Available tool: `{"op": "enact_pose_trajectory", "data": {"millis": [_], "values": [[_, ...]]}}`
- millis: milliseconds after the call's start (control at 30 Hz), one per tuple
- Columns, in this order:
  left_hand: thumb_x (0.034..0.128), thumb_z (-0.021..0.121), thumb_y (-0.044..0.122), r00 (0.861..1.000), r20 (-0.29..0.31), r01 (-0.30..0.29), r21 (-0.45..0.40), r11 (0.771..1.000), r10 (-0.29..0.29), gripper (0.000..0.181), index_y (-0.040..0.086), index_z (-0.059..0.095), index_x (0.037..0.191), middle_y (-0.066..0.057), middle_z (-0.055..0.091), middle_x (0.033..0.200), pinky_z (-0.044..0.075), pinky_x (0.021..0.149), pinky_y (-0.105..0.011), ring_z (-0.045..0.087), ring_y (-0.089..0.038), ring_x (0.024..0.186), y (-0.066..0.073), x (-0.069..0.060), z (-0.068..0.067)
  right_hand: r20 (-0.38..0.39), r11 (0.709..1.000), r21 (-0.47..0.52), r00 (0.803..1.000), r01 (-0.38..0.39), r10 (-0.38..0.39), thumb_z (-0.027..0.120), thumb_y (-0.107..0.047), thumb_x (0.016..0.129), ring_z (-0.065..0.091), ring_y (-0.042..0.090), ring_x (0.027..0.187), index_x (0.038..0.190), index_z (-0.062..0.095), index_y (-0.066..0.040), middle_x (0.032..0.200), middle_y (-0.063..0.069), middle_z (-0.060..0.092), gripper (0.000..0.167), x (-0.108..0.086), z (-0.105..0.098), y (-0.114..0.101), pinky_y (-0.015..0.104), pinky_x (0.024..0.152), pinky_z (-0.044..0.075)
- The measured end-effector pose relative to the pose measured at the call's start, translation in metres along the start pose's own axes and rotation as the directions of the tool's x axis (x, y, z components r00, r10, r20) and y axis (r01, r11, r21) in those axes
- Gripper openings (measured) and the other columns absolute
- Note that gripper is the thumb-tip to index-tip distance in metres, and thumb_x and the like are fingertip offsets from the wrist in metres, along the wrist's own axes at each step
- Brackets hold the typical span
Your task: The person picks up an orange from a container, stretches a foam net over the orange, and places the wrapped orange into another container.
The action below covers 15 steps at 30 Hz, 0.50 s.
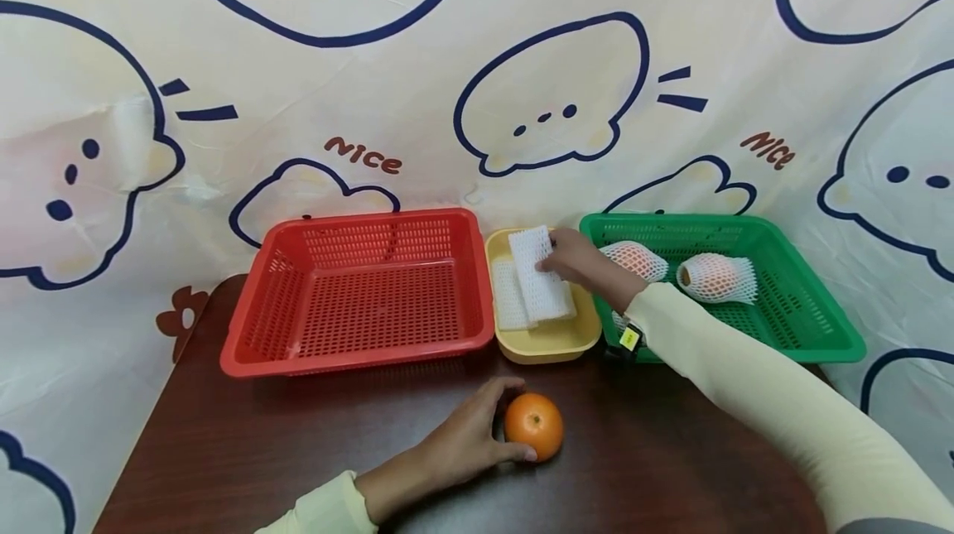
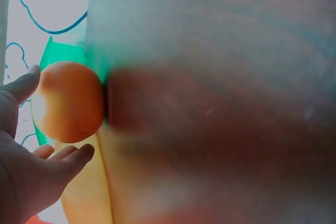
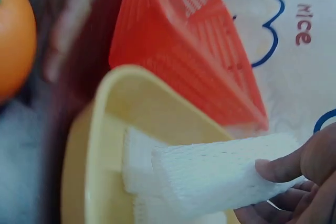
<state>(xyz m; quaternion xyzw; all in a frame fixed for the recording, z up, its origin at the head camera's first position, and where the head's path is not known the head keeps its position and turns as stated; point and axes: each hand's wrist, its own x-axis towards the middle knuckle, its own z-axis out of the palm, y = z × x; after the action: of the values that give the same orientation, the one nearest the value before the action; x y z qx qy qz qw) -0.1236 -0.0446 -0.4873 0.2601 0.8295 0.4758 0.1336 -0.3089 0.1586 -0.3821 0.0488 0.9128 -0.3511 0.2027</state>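
Observation:
My left hand (image 1: 477, 435) is curled round an orange (image 1: 534, 426) on the dark table, thumb on the near side and fingers on the far side. The left wrist view shows the orange (image 2: 68, 102) between thumb and fingers. My right hand (image 1: 575, 257) pinches a white foam net sleeve (image 1: 538, 273) by one end, over the yellow bin (image 1: 547, 343). More white foam net sleeves (image 1: 509, 294) lie in that bin. In the right wrist view the pinched sleeve (image 3: 220, 171) is flat and tilted, with the thumb on top.
A red basket (image 1: 358, 356) with nothing in it stands left of the yellow bin. At the right, a green basket (image 1: 812, 302) holds several net-wrapped fruits (image 1: 717, 278), partly hidden by my right arm. A patterned cloth (image 1: 417, 103) hangs behind the table.

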Motion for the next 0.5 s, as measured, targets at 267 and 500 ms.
{"op": "enact_pose_trajectory", "data": {"millis": [267, 500], "values": [[0.0941, 0.075, 0.029, 0.979, -0.160, -0.140, -0.057, 0.988, 0.130, 0.057, 0.007, 0.052, 0.141, -0.010, 0.060, 0.143, 0.052, 0.108, -0.043, 0.061, -0.027, 0.129, 0.027, 0.005, -0.032, 0.010, 0.989, 0.122, 0.996, 0.087, -0.089, 0.069, -0.013, 0.099, 0.064, 0.029, 0.115, 0.148, 0.047, -0.001, 0.137, 0.019, 0.063, 0.056, -0.032, -0.002, 0.003, 0.041, 0.101, 0.055], [0.0954, 0.074, 0.020, 0.933, -0.357, -0.086, -0.104, 0.991, 0.044, 0.044, 0.010, 0.057, 0.135, -0.009, 0.063, 0.134, 0.056, 0.102, -0.044, 0.063, -0.029, 0.122, 0.055, 0.023, -0.069, -0.016, 0.925, 0.255, 0.958, 0.281, -0.287, 0.075, -0.020, 0.095, 0.066, 0.027, 0.107, 0.139, 0.059, -0.010, 0.129, 0.013, 0.069, 0.049, -0.067, -0.002, 0.005, 0.039, 0.096, 0.059]]}}
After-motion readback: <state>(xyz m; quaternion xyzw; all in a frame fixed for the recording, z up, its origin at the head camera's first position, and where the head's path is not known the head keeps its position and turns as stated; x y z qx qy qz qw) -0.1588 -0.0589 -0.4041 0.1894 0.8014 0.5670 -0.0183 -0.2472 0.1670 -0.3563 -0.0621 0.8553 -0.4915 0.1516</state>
